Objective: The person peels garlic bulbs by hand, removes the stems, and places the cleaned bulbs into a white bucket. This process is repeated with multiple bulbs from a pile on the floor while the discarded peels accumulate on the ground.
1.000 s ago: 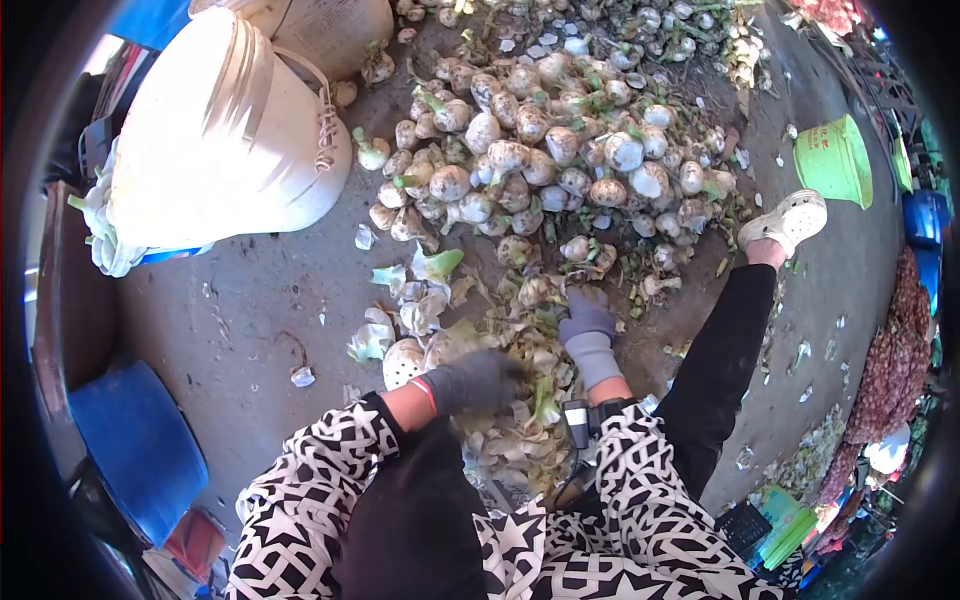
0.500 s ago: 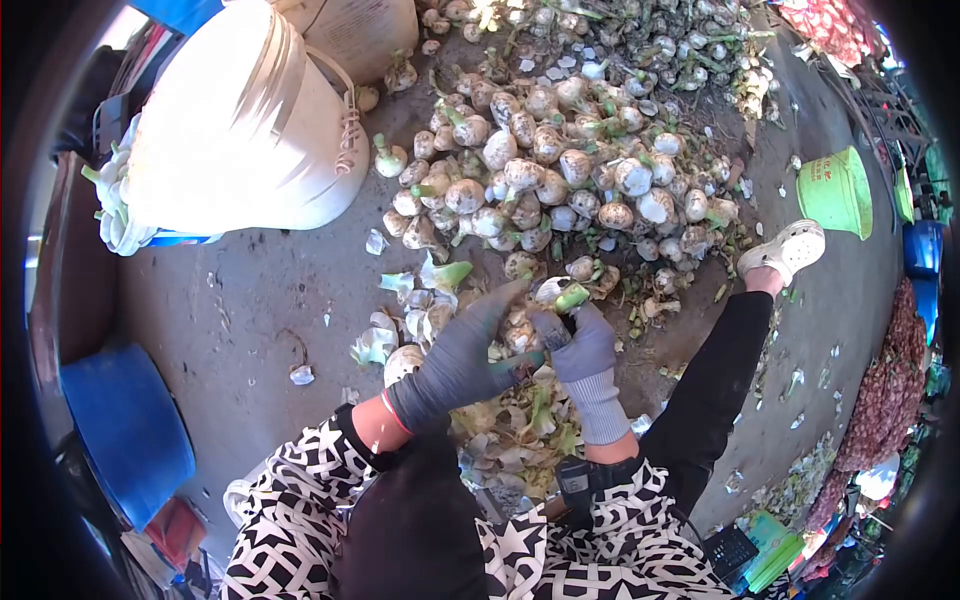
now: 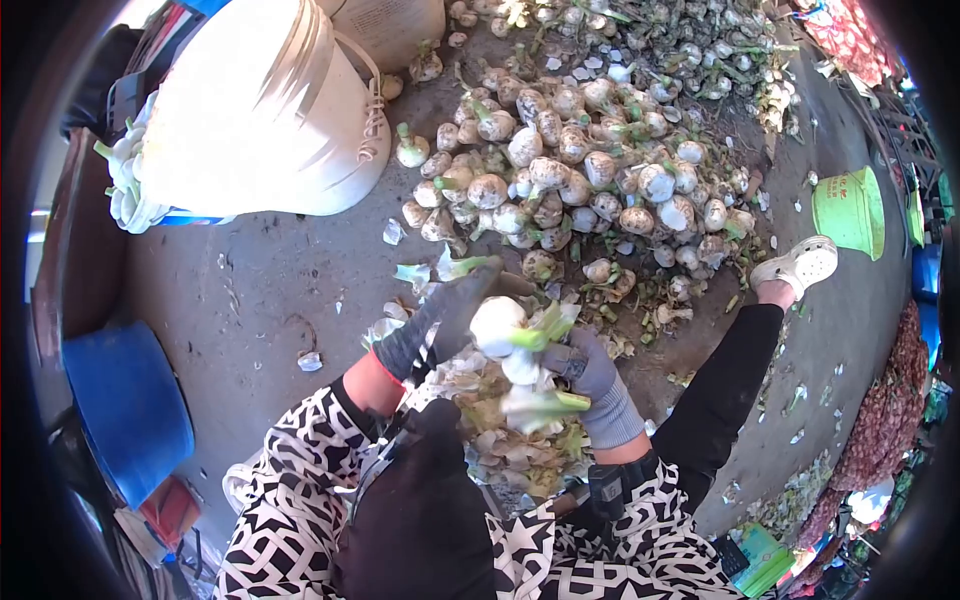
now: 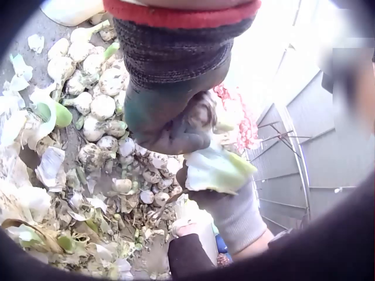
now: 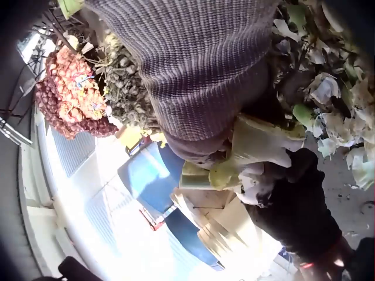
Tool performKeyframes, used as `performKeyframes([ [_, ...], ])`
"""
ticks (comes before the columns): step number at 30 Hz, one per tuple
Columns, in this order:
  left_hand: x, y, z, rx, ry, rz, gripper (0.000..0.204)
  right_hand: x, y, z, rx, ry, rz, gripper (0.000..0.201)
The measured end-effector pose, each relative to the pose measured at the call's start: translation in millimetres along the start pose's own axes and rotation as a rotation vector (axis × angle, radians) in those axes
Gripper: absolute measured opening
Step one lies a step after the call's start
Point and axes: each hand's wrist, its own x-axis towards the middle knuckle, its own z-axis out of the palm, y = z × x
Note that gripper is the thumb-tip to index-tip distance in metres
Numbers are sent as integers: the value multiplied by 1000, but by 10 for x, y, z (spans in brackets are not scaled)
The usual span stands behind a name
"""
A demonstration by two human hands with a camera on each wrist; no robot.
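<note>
In the head view my left hand [image 3: 445, 310], in a dark grey glove, grips a white garlic bulb [image 3: 497, 325] with a short green stalk [image 3: 550, 325]. Close by on the right, my right hand [image 3: 590, 378], gloved in light grey, pinches pale outer skin at the bulb's stalk end. A blurred strip of garlic peel [image 3: 540, 405] with a green tip hangs below the bulb. The left wrist view shows the left fingers [image 4: 176, 137] curled round the bulb. There, a wide flap of white-green peel [image 4: 220, 170] partly hides the right hand [image 4: 228, 205].
A heap of unpeeled garlic [image 3: 570, 180] lies ahead on the ground. Loose peel [image 3: 510, 455] is piled between the legs. A large white bucket [image 3: 265, 120] stands at the left, near a blue tub [image 3: 130, 410]. At the right are a green bucket [image 3: 848, 213] and red mesh sacks [image 3: 880, 400].
The right hand first reached to the heap's near edge, then came back with a garlic bulb. The left hand moved up to it and now grips the bulb, while peel comes away below.
</note>
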Motion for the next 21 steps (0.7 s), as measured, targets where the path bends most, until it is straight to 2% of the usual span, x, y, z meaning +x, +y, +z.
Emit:
performKeyframes([
  [2, 82, -164, -24, -678, 58, -569, 64, 19, 75, 25, 230, -35, 95, 38],
  [3, 95, -22, -89, -669, 55, -565, 64, 61, 103, -1, 232, -38, 85, 38],
  [5, 103, 379, -209, -475, 180, -614, 67, 152, 128, -63, 623, -118, 98, 45],
  [6, 74, 408, -155, -466, 170, -609, 67, 179, 73, -50, 626, -117, 84, 45],
  [8, -45, 448, -13, -314, 212, 29, 52, 186, -57, 82, 808, -262, 102, 46],
  [9, -110, 440, -106, -6, 109, 34, 47, 176, -101, 198, 810, -185, 144, 42],
  [10, -124, 431, -80, -6, 106, 28, 47, 181, 3, 167, 817, -184, 147, 42],
  [12, -126, 410, -23, -593, 157, -133, 44, 238, 172, 116, 636, -92, 98, 36],
  [13, -142, 445, -52, -590, 154, -136, 44, 282, 126, 117, 746, -69, 132, 31],
  [14, -147, 513, -105, -610, 114, -179, 42, 168, -3, 28, 932, -153, 173, 26],
  [16, -143, 628, -185, -651, 23, -268, 38, 42, 61, -99, 700, 64, 124, 24],
  [17, -151, 616, -153, -754, 3, -253, 41, 33, 287, -277, 706, 68, 114, 24],
  [18, -149, 611, -147, -750, -8, -251, 41, 84, 628, -522, 557, 81, 103, 29],
  [19, -152, 604, -137, -817, 6, -202, 45, 79, 822, -666, 408, 97, 96, 33],
  [20, -163, 587, -121, -886, 23, -158, 49, 3, 847, -693, 414, 104, 94, 33],
  [21, -159, 558, -96, -1026, 29, -74, 54, -75, 863, -695, -126, 79, 185, 34],
])
